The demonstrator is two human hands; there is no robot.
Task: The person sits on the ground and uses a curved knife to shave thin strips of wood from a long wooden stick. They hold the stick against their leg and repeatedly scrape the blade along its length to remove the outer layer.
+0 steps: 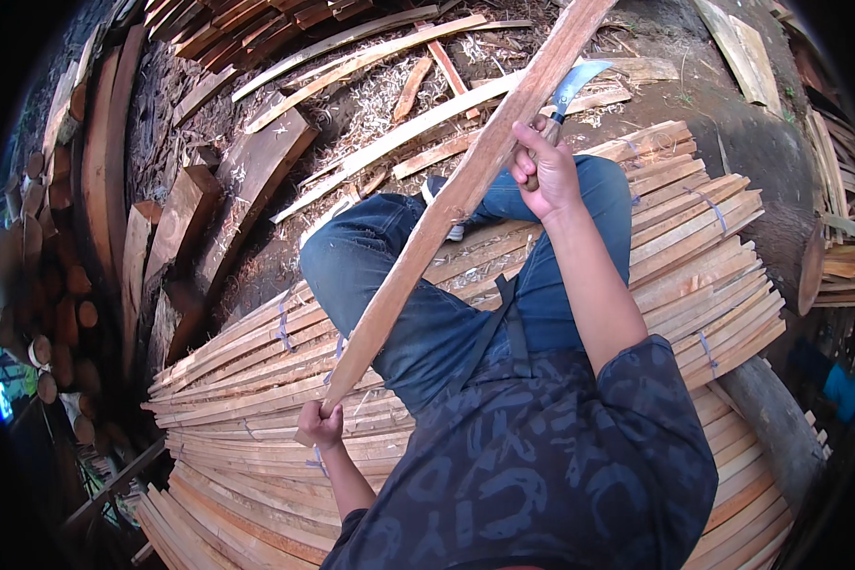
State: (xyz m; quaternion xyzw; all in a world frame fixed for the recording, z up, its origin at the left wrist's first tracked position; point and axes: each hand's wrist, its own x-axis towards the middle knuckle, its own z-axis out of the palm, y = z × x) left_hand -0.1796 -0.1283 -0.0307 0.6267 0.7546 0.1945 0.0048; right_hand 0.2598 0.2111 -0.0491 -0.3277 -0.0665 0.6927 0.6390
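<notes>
A long rough wooden plank [434, 225] runs slantwise across my lap, from the lower left up past the top edge. My left hand [320, 425] grips its near end. In my right hand [547, 176] is the handle of a knife with a curved blade [579, 84], whose tip points up and to the right. That hand is closed round the handle right beside the plank's right edge. The blade lies close to the plank; I cannot tell if it touches. My legs [361, 256] in blue jeans are bent under the plank.
Bundles of thin wooden strips [285, 380], tied with purplish string, lie beneath and around me. Ahead, loose strips [408, 128] rest among wood shavings [356, 123]. Thick beams [247, 190] and stacked round logs [66, 323] stand at left. A grey log [774, 427] lies at lower right.
</notes>
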